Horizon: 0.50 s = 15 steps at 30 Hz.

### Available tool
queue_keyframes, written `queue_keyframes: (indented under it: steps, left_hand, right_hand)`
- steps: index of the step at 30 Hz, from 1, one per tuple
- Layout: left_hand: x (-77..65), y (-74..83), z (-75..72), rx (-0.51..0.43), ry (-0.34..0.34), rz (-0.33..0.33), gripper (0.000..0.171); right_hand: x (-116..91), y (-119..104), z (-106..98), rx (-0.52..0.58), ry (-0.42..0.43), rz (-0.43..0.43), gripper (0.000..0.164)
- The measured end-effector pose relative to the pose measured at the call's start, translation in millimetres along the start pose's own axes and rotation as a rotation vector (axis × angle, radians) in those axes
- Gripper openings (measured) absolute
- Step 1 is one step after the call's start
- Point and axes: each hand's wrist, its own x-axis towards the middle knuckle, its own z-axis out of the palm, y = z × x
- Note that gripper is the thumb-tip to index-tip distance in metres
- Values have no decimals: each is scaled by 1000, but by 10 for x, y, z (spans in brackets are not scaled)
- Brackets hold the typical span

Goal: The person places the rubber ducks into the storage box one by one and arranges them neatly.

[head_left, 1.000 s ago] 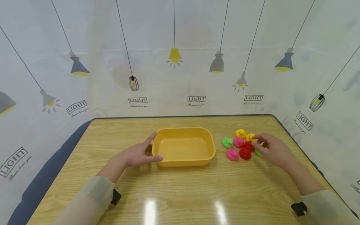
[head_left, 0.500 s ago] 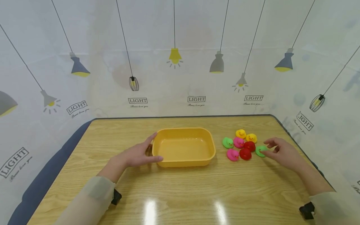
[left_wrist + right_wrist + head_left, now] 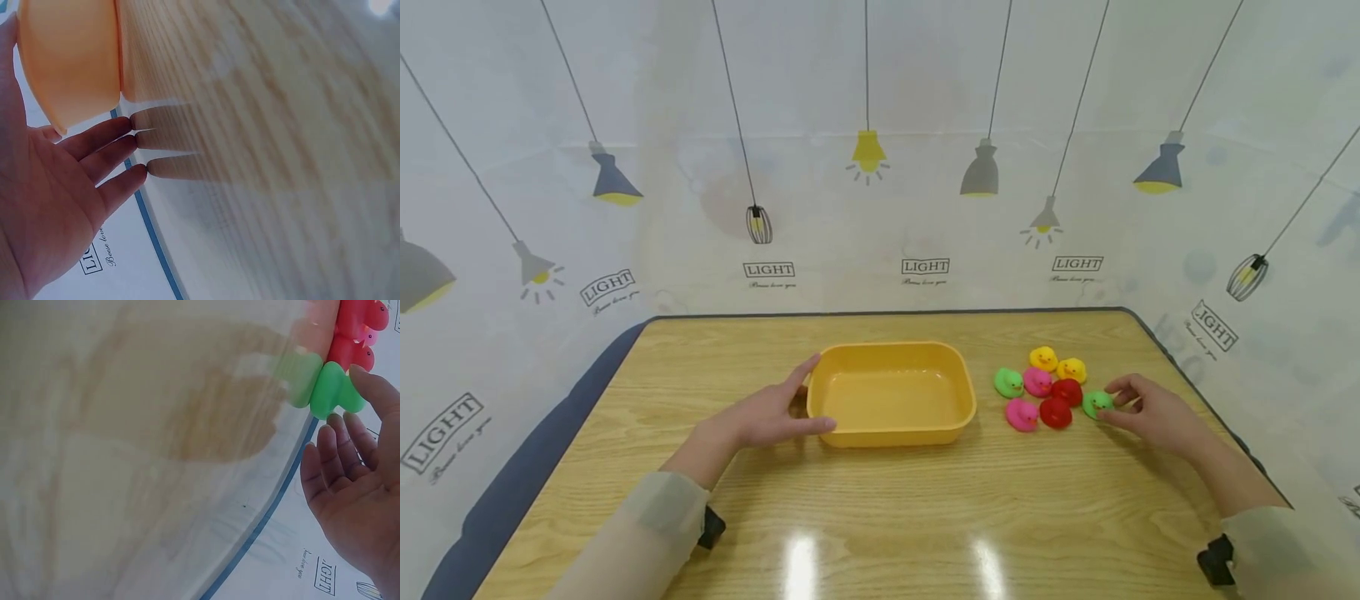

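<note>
A yellow plastic tub (image 3: 891, 435) sits on the wooden table. My left hand (image 3: 767, 412) is at its left end, thumb over the front rim and index finger at the back corner. In the left wrist view the other fingers of that hand (image 3: 56, 194) extend straight beside the tub (image 3: 72, 56). At the right of a group of small toy ducks is a green duck (image 3: 1097, 405). My right hand (image 3: 1157, 417) is at its right side, thumb and fingers apart with the tips by the duck (image 3: 331, 390). The green duck stands on the table.
Beside the green duck are two red ducks (image 3: 1056, 412), two pink ducks (image 3: 1022, 414), two yellow ducks (image 3: 1042, 358) and another green duck (image 3: 1009, 382). A printed curtain (image 3: 925, 208) hangs behind the table (image 3: 895, 517), close to its back and side edges.
My right hand has drawn back to the right from over the red and yellow ducks to the rightmost green duck. The left hand and the tub have stayed in place.
</note>
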Motion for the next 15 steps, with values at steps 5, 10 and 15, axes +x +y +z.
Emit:
queue_keyframes:
  steps: [5, 10, 15]
  left_hand:
    - [7, -13, 11, -2, 4, 1, 122]
    - [11, -18, 23, -4, 10, 0, 122]
    - [7, -20, 26, -3, 12, 8, 121]
  right_hand:
    - [27, -1, 9, -13, 1, 6, 52]
    - [27, -37, 7, -19, 12, 17, 51]
    - [29, -79, 4, -37, 16, 48, 58]
